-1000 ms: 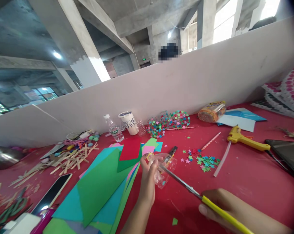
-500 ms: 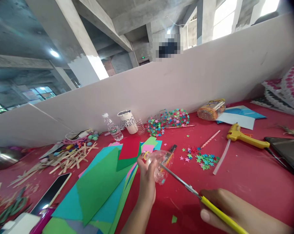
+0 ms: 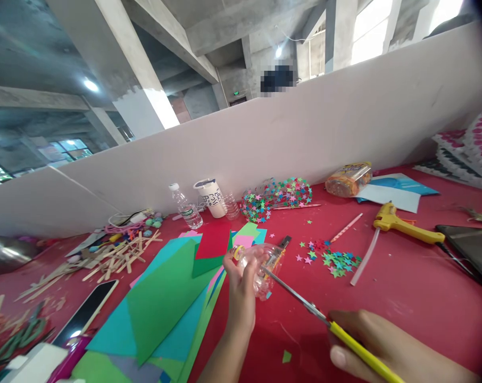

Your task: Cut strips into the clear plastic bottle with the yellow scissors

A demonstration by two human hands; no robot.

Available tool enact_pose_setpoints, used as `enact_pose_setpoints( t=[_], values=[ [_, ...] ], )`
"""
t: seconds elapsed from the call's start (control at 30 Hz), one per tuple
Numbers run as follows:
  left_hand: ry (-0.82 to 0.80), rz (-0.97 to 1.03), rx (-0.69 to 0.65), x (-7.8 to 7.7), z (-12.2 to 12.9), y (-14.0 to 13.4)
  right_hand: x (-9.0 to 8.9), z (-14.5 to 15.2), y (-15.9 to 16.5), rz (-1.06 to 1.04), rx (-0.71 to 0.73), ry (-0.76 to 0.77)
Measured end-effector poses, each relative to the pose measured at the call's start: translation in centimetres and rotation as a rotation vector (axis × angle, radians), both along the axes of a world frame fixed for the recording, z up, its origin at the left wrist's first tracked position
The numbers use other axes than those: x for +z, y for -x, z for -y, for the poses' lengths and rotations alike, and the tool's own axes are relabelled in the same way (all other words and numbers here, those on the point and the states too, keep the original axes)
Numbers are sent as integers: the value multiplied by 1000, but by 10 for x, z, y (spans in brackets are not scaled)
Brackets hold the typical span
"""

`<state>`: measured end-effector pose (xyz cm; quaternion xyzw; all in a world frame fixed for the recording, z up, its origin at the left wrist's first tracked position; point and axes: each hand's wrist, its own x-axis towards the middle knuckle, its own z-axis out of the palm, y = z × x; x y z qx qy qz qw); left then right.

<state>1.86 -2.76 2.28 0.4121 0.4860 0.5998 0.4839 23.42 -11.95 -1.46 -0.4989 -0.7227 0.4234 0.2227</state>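
Note:
My left hand [image 3: 243,274] is closed around a clear plastic bottle piece [image 3: 263,290] with a yellow cap ring at its neck. In my right hand [image 3: 360,332] are scissors [image 3: 321,314] with yellow handles, seen nearly edge-on. Their metal blades reach left to the plastic beside my left fingers. Whether the tips are inside the plastic, I cannot tell. Behind the bottle piece lies a cutter knife [image 3: 284,242] with a dark end, partly seen through the plastic. Several small star sequins [image 3: 339,263] lie to the right of it.
Coloured paper sheets [image 3: 161,298] spread left of my hands. A yellow glue gun [image 3: 404,226] lies at right. Along the wall stand a water bottle [image 3: 187,210], a white cup [image 3: 212,199], a star-covered bottle [image 3: 281,197] and a jar [image 3: 348,180]. Wooden sticks [image 3: 119,258] and a phone [image 3: 85,314] are left.
The bottle piece has tilted slightly in my left hand, and its lower edge sits a little higher. The scissors have barely moved. The whole view has shifted slightly.

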Motion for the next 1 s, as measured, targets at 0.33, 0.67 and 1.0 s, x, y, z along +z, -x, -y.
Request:
enact_pose_setpoints(
  t=[0.33, 0.67, 1.0],
  values=[
    [-21, 9, -2, 1, 1, -1, 0, -1, 1, -8, -23, -5],
    [-23, 42, -3, 0, 0, -1, 1, 1, 1, -26, -21, 2],
    [-37, -19, -9, 1, 1, 0, 1, -2, 4, 7, -55, -16]
  ],
)
